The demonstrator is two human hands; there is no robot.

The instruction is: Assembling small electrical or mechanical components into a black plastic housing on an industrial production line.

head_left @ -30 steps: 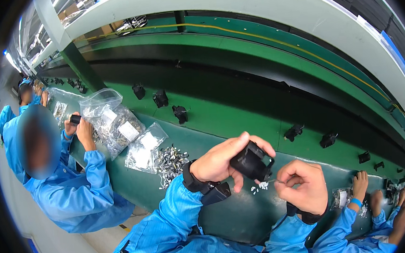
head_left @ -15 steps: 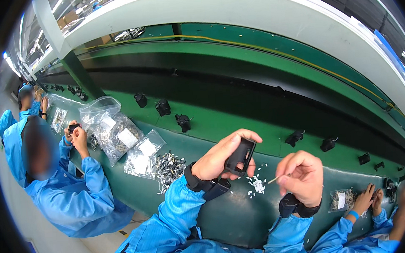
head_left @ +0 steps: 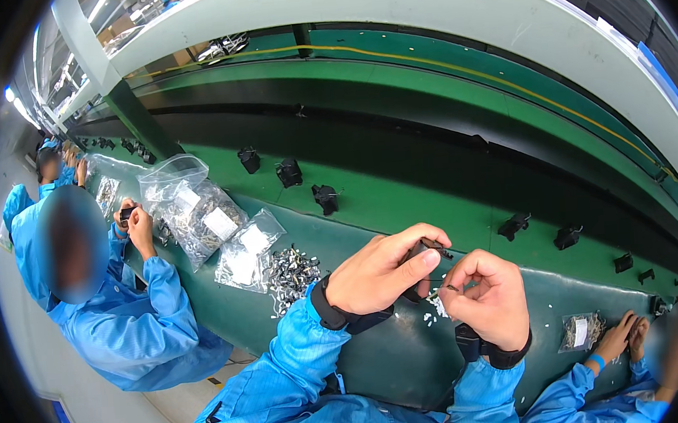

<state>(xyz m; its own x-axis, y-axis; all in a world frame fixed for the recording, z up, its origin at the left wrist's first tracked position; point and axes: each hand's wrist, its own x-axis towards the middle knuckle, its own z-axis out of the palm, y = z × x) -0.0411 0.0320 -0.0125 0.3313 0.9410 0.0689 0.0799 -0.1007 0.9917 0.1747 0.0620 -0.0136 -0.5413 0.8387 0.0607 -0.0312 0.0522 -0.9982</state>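
Where visible, bits (head_left: 437, 303) behind right hand (head_left: 488, 295)

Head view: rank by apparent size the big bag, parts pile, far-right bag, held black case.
1. Big bag
2. Parts pile
3. Far-right bag
Held black case: unranked, left hand hides most of it.

Dark green worktable (head_left: 401, 368), pale grey floor (head_left: 41, 342) at left, white beam (head_left: 341, 11) (bowed by the fisheye), ceiling strip lights (head_left: 98, 7)
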